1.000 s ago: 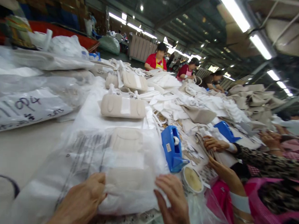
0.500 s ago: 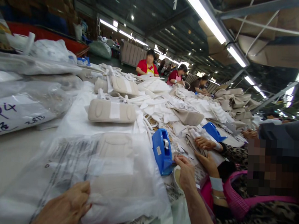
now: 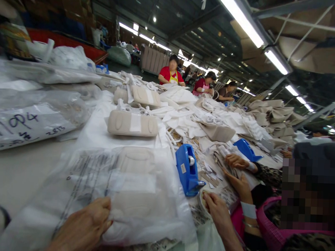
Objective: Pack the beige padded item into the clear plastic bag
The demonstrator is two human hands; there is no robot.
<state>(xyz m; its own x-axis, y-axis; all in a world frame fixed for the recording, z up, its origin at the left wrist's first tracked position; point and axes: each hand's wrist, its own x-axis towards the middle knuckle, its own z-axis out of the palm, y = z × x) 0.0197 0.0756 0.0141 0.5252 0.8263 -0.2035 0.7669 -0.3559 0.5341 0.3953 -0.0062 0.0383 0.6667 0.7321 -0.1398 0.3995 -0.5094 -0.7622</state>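
Note:
My left hand (image 3: 84,223) is closed on the edge of a clear printed plastic bag (image 3: 83,174). Inside the bag lies a beige padded bag (image 3: 134,161) with a white band round its middle. My right hand (image 3: 216,207) is pinched just in front of a blue tape dispenser (image 3: 186,170); whatever its fingertips hold is too small to make out. Under those fingers sits a round, pale-rimmed thing (image 3: 201,203), partly hidden. Beyond the plastic bag, a second beige bag (image 3: 132,123) with a white band rests on white wrapping.
Filled plastic bags with handwriting (image 3: 27,120) lie at the left. White and beige pieces (image 3: 181,107) are heaped across the table. At the right a co-worker's hands (image 3: 238,172) handle beige material near another blue dispenser (image 3: 246,150). More people stand behind the heap.
My right hand has drawn away from the dispenser's cutting end, down towards me. My left hand keeps its grip on the plastic bag. The view has shifted slightly left.

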